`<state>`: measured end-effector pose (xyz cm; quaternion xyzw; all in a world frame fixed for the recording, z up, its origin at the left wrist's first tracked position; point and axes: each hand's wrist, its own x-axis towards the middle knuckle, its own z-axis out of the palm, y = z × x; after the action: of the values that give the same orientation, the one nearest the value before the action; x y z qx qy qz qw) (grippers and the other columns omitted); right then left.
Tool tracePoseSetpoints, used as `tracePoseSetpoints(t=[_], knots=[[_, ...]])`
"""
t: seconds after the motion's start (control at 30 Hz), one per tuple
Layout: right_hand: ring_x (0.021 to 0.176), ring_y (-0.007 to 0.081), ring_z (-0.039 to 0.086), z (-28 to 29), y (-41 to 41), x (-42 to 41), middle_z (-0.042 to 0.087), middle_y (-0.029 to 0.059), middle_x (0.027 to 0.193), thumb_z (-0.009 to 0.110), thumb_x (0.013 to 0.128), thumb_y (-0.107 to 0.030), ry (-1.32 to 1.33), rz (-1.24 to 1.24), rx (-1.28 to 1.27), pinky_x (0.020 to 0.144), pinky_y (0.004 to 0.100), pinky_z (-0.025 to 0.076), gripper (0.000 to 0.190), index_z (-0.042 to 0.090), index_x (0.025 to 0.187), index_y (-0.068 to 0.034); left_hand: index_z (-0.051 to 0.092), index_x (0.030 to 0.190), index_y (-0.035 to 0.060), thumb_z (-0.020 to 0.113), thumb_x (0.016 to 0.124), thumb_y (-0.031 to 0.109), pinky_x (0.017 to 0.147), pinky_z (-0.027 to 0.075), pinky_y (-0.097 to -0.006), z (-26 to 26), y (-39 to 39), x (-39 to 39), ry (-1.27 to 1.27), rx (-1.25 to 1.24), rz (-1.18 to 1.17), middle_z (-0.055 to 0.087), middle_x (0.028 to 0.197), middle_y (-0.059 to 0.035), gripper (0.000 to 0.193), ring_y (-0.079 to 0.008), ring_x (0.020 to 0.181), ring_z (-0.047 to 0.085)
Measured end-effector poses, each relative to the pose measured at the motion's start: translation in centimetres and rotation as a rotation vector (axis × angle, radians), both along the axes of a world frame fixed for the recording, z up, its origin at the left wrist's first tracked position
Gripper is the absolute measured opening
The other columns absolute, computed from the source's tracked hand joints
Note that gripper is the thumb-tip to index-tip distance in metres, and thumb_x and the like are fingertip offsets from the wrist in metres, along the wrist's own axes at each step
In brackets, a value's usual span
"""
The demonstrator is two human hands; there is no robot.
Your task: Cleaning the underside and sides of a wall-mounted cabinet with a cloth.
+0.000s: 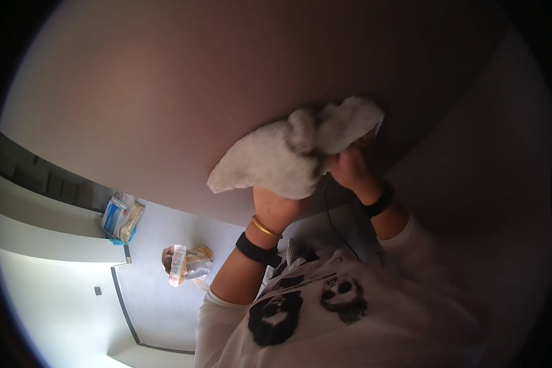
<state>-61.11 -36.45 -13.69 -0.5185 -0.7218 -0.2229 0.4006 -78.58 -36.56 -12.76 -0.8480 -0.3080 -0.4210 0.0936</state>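
A fluffy whitish cloth (267,158), bunched and folded in the middle, is in front of a large smooth brownish surface (156,106). My left hand (276,204) holds the cloth from below, its fingers hidden by the fabric. A gold bangle and a black strap circle that wrist. At the other end, my right hand (349,168) grips the cloth's lower edge. That hand is blurred, and its fingertips are partly covered. Another black strap is on the right wrist. Whether the cloth touches the surface, I cannot tell.
A dark thin cable (329,209) hangs below the hands. On the pale floor (161,317) lies a crumpled printed bag (191,263). Bags with a blue-and-white packet (113,218) rest by the wall at left. Dark trim edges the floor.
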Motion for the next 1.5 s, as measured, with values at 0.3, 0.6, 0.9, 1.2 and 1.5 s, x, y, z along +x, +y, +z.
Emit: tracePoseSetpoints(t=[0.3, 0.6, 0.9, 1.2, 1.5], knots=[[0.119, 0.0253, 0.042, -5.7, -0.5, 10.6, 0.047, 0.0144, 0.124, 0.055, 0.086, -0.024, 0.677, 0.312, -0.053, 0.095, 0.0367, 0.038, 0.043, 0.044, 0.122, -0.002, 0.062, 0.098, 0.0096, 0.051, 0.075, 0.016, 0.07, 0.045, -0.0356, 1.0, 0.0, 12.6, 0.249, -0.132, -0.185, 0.062, 0.098, -0.0054, 0.026, -0.0191, 0.089, 0.058], [0.118, 0.0202, 0.042, -6.3, -4.2, 8.1, 0.039, 0.0099, 0.131, 0.051, 0.09, -0.02, 1.341, 0.447, -0.288, 0.1, 0.0357, 0.035, 0.049, 0.032, 0.131, -0.001, 0.063, 0.084, 0.0114, 0.057, 0.071, 0.015, 0.062, 0.048, -0.0335, -4.0, -0.8, 12.6, 0.07, -0.073, -0.171, 0.062, 0.079, -0.0031, 0.015, -0.0193, 0.072, 0.061], [0.119, 0.0295, 0.042, 1.1, -0.7, -4.5, 0.057, 0.0093, 0.114, 0.067, 0.07, -0.033, 0.661, 0.349, -0.129, 0.103, 0.0597, 0.01, 0.04, 0.063, 0.103, -0.012, 0.058, 0.105, 0.0068, 0.067, 0.072, 0.022, 0.08, 0.045, -0.0373, -3.8, -0.2, 2.6, -0.234, -0.21, -0.048, 0.06, 0.101, -0.0109, 0.037, -0.0296, 0.094, 0.057], [0.12, 0.0119, 0.037, -2.1, 0.4, -12.4, 0.055, -0.0064, 0.117, 0.057, 0.07, -0.019, -0.091, 0.33, 0.007, 0.1, 0.0395, 0.019, 0.021, 0.064, 0.09, -0.02, 0.053, 0.113, 0.0023, 0.062, 0.073, 0.008, 0.091, 0.037, -0.0475, -8.3, -3.1, -6.1, -0.268, -0.226, 0.316, 0.052, 0.115, -0.0209, 0.042, -0.0412, 0.106, 0.049], [0.108, 0.0116, 0.043, 0.9, 0.3, -11.1, 0.053, -0.0074, 0.11, 0.064, 0.068, -0.02, 0.054, 0.293, 0.07, 0.089, 0.0339, 0.028, 0.026, 0.064, 0.094, -0.02, 0.031, 0.131, -0.0053, 0.052, 0.083, 0.007, 0.105, 0.021, -0.0411, -2.1, -0.4, -7.8, -0.515, -0.044, 0.155, 0.036, 0.135, -0.019, 0.054, -0.0304, 0.126, 0.033]])
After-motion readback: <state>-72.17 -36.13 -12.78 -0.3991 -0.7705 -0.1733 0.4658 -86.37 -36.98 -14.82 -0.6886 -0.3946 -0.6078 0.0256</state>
